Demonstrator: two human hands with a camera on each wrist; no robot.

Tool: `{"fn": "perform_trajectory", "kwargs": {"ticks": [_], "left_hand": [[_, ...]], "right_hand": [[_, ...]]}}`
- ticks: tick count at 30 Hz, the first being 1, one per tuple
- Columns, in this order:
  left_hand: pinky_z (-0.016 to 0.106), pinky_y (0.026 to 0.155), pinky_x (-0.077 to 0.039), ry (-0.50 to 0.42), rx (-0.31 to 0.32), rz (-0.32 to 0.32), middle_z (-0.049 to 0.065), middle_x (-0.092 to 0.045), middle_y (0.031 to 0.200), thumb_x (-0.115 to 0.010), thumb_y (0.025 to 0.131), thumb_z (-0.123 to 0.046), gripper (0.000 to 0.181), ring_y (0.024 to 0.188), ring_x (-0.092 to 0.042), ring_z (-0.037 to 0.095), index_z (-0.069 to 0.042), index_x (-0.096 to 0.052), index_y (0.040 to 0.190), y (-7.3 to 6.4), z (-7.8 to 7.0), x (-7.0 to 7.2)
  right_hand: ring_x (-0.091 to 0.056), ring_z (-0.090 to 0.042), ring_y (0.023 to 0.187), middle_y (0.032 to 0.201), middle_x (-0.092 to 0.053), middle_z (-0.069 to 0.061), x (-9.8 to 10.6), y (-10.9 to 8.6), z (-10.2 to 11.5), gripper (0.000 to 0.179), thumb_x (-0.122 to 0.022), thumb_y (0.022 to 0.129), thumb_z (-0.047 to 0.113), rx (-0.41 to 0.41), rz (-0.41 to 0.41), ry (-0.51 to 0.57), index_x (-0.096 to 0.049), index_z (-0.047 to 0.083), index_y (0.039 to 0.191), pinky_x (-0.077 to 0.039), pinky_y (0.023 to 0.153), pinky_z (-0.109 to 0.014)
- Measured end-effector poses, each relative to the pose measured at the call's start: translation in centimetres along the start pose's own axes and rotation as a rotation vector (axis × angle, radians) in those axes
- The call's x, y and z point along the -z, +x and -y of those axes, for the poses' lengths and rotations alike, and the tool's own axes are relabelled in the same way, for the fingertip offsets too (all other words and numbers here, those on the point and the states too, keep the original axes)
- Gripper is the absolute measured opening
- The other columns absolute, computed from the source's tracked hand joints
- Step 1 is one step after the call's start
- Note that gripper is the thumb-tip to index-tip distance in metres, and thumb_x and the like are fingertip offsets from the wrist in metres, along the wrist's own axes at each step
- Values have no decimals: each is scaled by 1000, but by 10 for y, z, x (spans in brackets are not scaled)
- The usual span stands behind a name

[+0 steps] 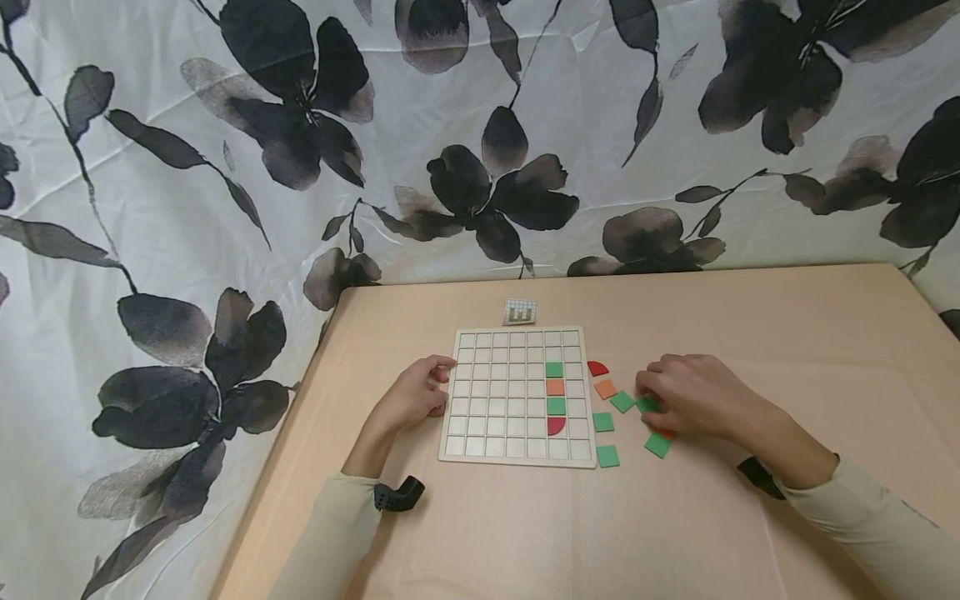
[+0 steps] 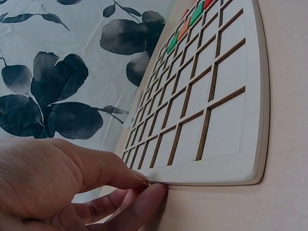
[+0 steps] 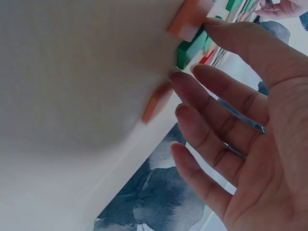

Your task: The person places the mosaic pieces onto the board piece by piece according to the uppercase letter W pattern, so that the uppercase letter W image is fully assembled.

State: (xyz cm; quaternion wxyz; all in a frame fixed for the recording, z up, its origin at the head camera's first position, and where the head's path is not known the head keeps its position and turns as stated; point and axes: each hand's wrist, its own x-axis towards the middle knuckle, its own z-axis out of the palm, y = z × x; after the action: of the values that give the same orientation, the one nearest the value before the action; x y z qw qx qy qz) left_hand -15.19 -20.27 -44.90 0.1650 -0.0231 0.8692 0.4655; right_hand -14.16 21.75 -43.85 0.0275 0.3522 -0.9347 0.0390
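Note:
A white grid board [image 1: 495,400] lies on the table, its squares framed by wooden lines. One column holds a green tile [image 1: 553,369], an orange tile [image 1: 555,387], another green tile and a red rounded tile [image 1: 556,426]. At the board's left edge, my left hand [image 1: 408,396] has thumb and fingertips pinched together at the rim. My right hand [image 1: 693,392] hovers over loose tiles right of the board, fingers spread and slightly bent. In the right wrist view its thumb tip is right by an orange tile [image 3: 187,21]; a green tile [image 3: 190,50] lies alongside.
Between board and right hand lie a loose red rounded tile [image 1: 597,367], an orange tile [image 1: 605,389] and several green tiles [image 1: 608,456]. Behind the board sits a small patterned card [image 1: 520,312]. A floral cloth [image 1: 480,133] hangs beyond the wooden table [image 1: 510,533].

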Motion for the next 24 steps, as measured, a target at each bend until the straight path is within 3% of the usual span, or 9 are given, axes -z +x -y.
{"fn": "perform_trajectory", "kwargs": {"ticks": [10,24], "left_hand": [[28,62,-53,8,11,-2,12,-50,112,-60,88,14,58,81,-55,19,-7,-53,141,0,0,0],[27,60,-53,10,4,0,12,-49,111,-60,88,14,57,79,-54,18,-7,-53,141,1,1,0]], "right_hand": [[-56,-12,76,86,-64,6,-3,0,-3,24,-86,74,28,1,-15,17,-75,19,94,-50,59,-29],[-50,-6,76,85,-59,12,-5,1,-15,19,-83,75,25,12,-23,97,-75,25,92,-46,60,-26]]}}
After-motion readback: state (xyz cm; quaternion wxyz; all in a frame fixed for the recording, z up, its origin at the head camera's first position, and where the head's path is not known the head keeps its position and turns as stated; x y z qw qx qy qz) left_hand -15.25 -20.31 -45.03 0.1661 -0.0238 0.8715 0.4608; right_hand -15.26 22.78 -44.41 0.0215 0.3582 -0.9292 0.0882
